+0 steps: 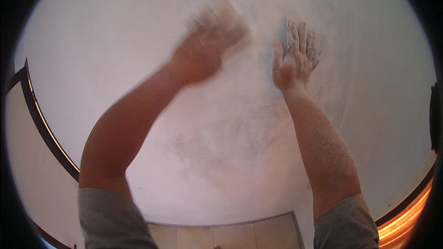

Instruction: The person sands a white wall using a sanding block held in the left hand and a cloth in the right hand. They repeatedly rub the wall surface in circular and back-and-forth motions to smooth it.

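A broad, pale painted plaster surface [207,110] spreads before me, and I cannot tell if it is wall or ceiling. My right hand [296,55] lies flat against it, fingers slightly apart and coated with whitish dust. Along the index finger runs a thin, straight dark edge; whether it is a sheet under the palm or a shadow is unclear. My left hand [214,38] is raised to the left of it, strongly blurred. Something pale shows at its fingertips, too smeared to name. Grey smudges [235,135] mark the surface below and around both hands.
Dark frame trim [45,128] with a bright line curves down the left side. Beige panels or tiles [232,237] with a grey border show at the bottom. Orange, lit folds of fabric [405,221] hang at the lower right, beside a dark edge.
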